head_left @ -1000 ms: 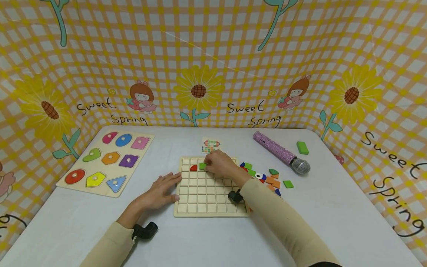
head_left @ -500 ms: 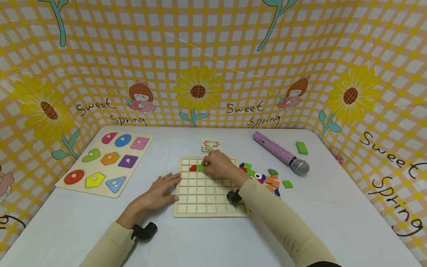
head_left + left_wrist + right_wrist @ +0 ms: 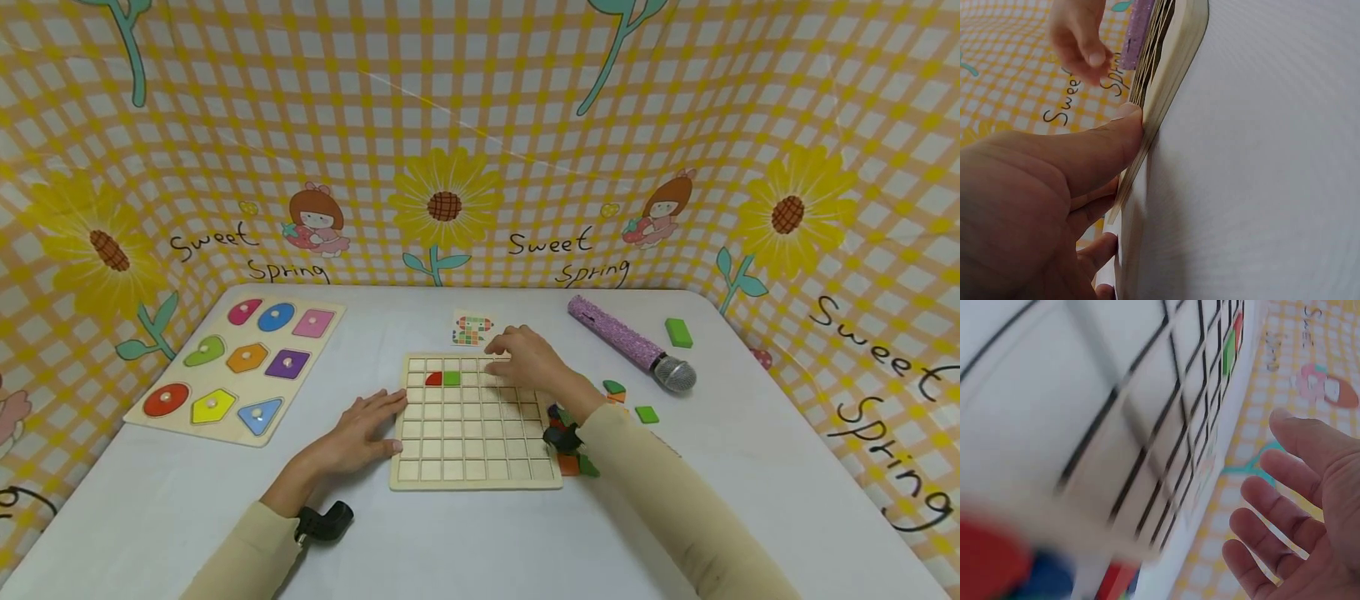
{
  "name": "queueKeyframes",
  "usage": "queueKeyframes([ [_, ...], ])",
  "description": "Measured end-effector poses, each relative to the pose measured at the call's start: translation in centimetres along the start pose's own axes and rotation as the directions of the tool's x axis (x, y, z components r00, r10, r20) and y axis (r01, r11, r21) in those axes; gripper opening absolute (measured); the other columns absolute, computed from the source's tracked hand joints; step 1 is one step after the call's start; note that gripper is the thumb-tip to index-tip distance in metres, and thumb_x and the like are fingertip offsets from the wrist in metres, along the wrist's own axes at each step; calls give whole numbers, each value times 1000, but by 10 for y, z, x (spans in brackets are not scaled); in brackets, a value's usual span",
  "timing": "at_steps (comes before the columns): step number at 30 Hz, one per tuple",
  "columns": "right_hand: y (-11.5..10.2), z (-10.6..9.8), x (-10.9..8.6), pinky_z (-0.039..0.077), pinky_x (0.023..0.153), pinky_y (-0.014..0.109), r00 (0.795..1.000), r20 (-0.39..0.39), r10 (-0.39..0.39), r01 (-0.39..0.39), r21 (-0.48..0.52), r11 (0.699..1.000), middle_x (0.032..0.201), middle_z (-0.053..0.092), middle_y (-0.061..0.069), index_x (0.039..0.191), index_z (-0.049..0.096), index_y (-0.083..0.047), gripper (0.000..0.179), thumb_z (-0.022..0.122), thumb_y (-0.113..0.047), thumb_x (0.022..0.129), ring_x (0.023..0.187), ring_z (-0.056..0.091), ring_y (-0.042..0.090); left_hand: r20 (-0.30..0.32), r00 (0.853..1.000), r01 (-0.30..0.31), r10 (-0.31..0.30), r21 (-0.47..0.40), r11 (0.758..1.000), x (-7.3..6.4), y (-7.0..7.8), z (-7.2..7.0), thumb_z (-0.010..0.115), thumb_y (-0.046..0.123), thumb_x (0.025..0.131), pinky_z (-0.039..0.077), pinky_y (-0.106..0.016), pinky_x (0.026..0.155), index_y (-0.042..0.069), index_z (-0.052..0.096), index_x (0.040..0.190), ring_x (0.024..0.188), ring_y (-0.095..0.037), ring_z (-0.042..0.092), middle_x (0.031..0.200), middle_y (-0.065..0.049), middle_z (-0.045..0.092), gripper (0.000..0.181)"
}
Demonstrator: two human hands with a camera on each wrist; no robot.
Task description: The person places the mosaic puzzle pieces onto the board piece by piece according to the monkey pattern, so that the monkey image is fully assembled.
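A wooden grid board [image 3: 474,448] lies mid-table. In its second row a red quarter-circle piece [image 3: 434,379] and a green square piece [image 3: 452,378] sit side by side in neighbouring cells. My left hand [image 3: 363,433] rests at the board's left edge, thumb and fingertips touching the rim, as the left wrist view also shows. Above the board's upper right part hovers my right hand [image 3: 528,360], its fingers loosely bent and apart; in the right wrist view the hand [image 3: 1297,506] holds nothing. A small pattern card [image 3: 472,328] lies just behind the board.
Loose coloured pieces lie right of the board, partly hidden by the right forearm; an orange piece [image 3: 567,465] and a green square [image 3: 647,414] show. Farther back are a glittery purple microphone [image 3: 615,333] and a green block [image 3: 678,332]. A shape puzzle board [image 3: 262,385] lies left.
My right hand first set the green square into the cell beside the red piece, then let go and moved up and to the right. My left hand stayed at the board's edge.
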State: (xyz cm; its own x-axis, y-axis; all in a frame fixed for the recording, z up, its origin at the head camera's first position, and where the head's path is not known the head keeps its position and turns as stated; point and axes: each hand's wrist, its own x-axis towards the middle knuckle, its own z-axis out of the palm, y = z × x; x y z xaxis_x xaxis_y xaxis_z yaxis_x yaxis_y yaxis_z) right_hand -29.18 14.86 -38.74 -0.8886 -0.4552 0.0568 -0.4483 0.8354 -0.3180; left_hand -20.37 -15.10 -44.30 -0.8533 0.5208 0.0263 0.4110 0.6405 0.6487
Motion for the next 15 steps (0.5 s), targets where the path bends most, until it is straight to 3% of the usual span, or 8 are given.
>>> queueKeyframes([
  [15,70,-16,-38,46,88,47,986,16,165,-165,-32,986,108,64,13,115,67,-6,35,65,-28,87,103,52,31,0,1000,18,-18,-2,1000,0,1,0,64,22,89,3,-59,116,2,35,145,145,-39,15,155,-13,29,66],
])
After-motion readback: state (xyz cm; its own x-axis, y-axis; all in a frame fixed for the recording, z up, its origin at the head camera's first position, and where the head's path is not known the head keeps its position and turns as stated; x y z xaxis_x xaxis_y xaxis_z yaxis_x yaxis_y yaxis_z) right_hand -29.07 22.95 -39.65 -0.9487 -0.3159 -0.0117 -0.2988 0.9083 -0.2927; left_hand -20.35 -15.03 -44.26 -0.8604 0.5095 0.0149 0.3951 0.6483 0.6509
